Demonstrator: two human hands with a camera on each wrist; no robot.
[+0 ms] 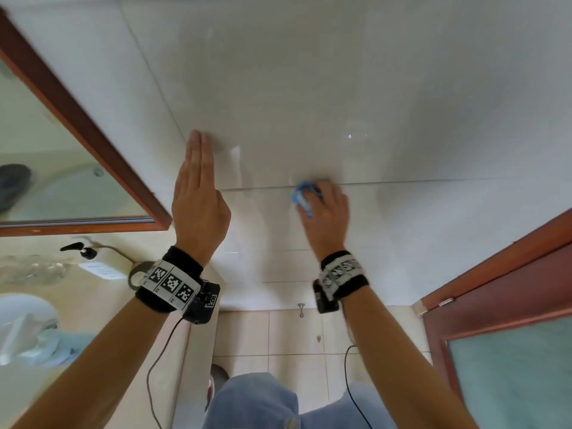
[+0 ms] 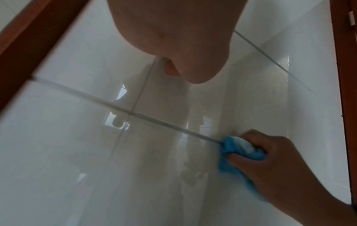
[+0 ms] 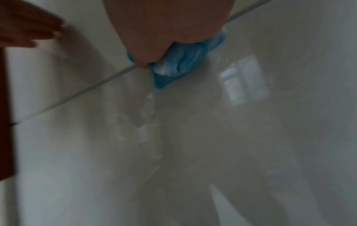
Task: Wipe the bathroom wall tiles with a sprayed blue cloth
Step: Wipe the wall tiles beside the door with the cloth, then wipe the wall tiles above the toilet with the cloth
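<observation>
Glossy white wall tiles [image 1: 309, 88] fill the head view. My right hand [image 1: 325, 212] grips a bunched blue cloth [image 1: 303, 196] and presses it on the wall at a horizontal grout line [image 1: 433, 182]. In the left wrist view the cloth [image 2: 239, 149] sits under curled fingers of that right hand [image 2: 280, 165]. The right wrist view shows the cloth [image 3: 179, 64] wadded below the palm. My left hand [image 1: 198, 187] lies flat against the wall, fingers straight and together, to the left of the cloth, and holds nothing.
A wood-framed mirror [image 1: 77, 125] hangs at the left, close to my left hand. A brown door frame [image 1: 501, 267] with frosted glass stands at the right. Below left are a counter with a basin [image 1: 24, 317] and a dispenser [image 1: 83, 250]. Floor tiles [image 1: 294, 335] lie below.
</observation>
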